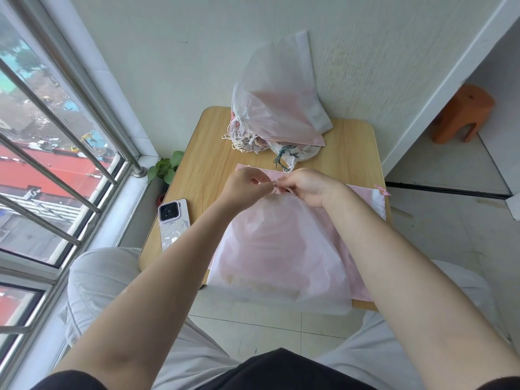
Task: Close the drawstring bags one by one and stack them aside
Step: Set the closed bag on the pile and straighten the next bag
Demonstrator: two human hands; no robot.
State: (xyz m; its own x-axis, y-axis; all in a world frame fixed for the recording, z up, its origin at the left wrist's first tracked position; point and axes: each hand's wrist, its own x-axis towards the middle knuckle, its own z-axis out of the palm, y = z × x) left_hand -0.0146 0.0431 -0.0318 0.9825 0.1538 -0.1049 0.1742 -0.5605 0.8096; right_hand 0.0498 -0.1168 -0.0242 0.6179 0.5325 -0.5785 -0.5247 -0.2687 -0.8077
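A translucent white and pink drawstring bag (281,249) lies on the small wooden table (208,153) in front of me, its gathered mouth pointing away. My left hand (244,187) and my right hand (306,187) meet at that mouth, each pinching the bag's drawstring between fingertips. Under this bag lie more flat pink bags (363,192), one with a pink cord at the right edge. A stack of closed bags (278,102) with bunched white and green cords leans against the wall at the table's far side.
A phone (172,223) in a pale case lies at the table's left edge. A small green plant (166,167) stands by the window on the left. An orange stool (464,114) sits on the floor at the right. My knees flank the table.
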